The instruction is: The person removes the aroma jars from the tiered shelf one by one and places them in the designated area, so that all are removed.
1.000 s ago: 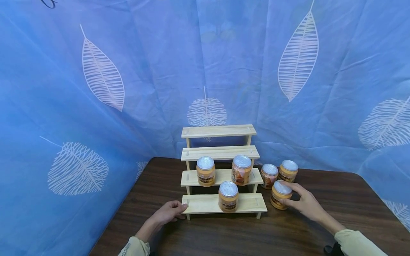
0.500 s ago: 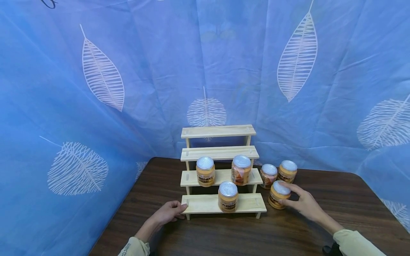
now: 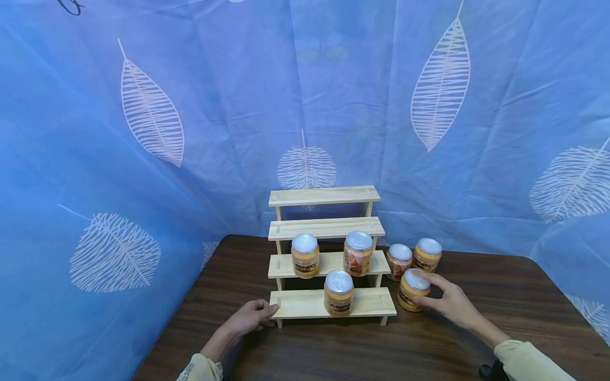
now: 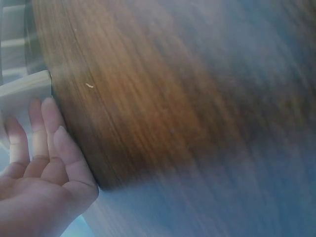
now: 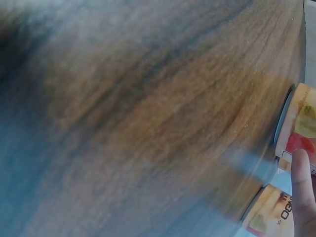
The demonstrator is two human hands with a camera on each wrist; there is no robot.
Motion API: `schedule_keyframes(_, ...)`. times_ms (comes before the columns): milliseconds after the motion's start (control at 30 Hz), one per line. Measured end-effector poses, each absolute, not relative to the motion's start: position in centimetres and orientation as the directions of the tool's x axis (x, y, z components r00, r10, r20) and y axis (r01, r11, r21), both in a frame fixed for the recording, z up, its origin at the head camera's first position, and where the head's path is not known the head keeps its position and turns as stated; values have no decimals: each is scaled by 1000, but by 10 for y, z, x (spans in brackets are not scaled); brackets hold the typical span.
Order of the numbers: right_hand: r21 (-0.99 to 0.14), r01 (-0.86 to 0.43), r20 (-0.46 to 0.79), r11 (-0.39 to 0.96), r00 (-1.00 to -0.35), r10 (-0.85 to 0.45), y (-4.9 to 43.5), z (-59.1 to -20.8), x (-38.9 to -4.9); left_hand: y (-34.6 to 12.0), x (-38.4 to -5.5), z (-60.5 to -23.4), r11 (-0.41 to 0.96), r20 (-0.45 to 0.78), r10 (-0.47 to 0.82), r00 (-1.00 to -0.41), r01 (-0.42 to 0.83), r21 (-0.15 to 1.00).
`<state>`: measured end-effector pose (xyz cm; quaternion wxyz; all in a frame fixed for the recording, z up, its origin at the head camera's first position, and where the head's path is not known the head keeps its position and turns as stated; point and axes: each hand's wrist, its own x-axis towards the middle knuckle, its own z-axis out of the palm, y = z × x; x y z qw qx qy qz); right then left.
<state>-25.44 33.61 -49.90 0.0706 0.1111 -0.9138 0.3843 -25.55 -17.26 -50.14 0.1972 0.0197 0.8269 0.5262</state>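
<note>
A four-step wooden display rack (image 3: 305, 302) stands on the dark table. My left hand (image 3: 251, 316) holds the left end of its lowest step, thumb on top; the left wrist view shows the fingers of that hand (image 4: 47, 163) at the board's end. Right of the rack, my right hand (image 3: 450, 302) grips an orange-labelled jar (image 3: 411, 297) with a silver lid, slightly tilted, thumb in front and fingers behind. In the right wrist view one finger (image 5: 302, 182) of that hand overlaps a jar (image 5: 296, 128), and a second jar (image 5: 264, 215) shows below.
Two jars, one on the left (image 3: 305, 259) and one on the right (image 3: 357, 259), stand on the second step. Another jar (image 3: 339, 301) is on the lowest step. Behind the gripped jar stand two more, a nearer one (image 3: 396, 267) and a farther one (image 3: 425, 260). Blue cloth (image 3: 229, 132) hangs behind.
My right hand and the jar it grips have shifted slightly left, toward the rack. The left hand stays at the rack's end.
</note>
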Motion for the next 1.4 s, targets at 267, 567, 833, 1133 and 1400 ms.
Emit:
schedule_keyframes(267, -644, -293, 240, 707, -955, -176, 335, -490, -253, -173, -256, -504, 446, -307, 231, -923, -179, 877)
schedule_keyframes(567, -440, -398, 323, 805, -907, -271, 333, -421, -268, -171, -256, -502, 435, -306, 232, -923, -183, 881)
schedule_keyframes(833, -318, -483, 340, 816, -861, -378, 320, -359, -288, -172, -256, -503, 427, -297, 245, -923, -173, 887)
schedule_keyframes(1133, -214, -559, 300, 801, -818, -490, 299, -328, -310, -173, -256, -502, 430, -305, 256, -917, -174, 886)
schedule_keyframes(1400, -164, -579, 296, 798, -801, -520, 276, -311, -321, -172, -255, -499, 439, -307, 252, -918, -174, 881)
